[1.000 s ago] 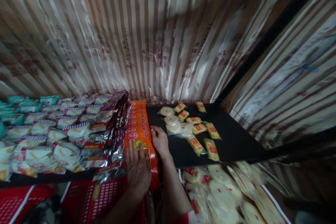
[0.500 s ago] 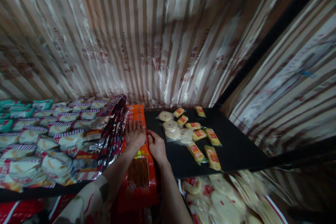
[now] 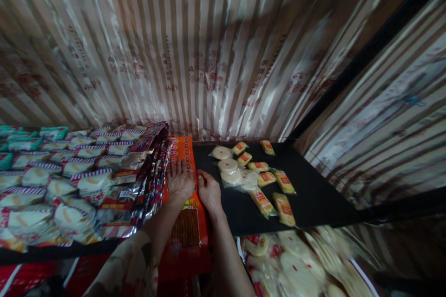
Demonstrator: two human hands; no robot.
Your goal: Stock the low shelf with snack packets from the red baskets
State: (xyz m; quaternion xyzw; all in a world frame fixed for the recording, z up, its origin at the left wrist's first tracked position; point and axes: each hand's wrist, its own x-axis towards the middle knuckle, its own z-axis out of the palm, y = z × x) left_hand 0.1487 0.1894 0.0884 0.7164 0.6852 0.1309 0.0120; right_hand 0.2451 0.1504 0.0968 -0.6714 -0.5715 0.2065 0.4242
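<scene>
A row of orange snack packets (image 3: 204, 216) lies overlapped on the black shelf, the front one with a clear window showing brown sticks. My left hand (image 3: 180, 180) rests flat on top of these packets, fingers stretched out. At their right edge, my right hand (image 3: 209, 191) has its fingers curled against the side, thumb on the near side; its fingertips are partly hidden. To the left, touching the orange row, stands a dense row of dark red foil packets (image 3: 148, 162).
White snack bags (image 3: 92, 185) and green bags (image 3: 52, 133) fill the left side. On the black shelf (image 3: 320, 195) lie yellow-wrapped cakes (image 3: 285, 209) and round white flatbreads (image 3: 228, 165). Below is a box of bagged flatbreads (image 3: 296, 264); a striped curtain (image 3: 209, 55) hangs behind.
The camera view has shifted slightly. Both hands remain on the orange packets, the left still flat and the right still at the edge.
</scene>
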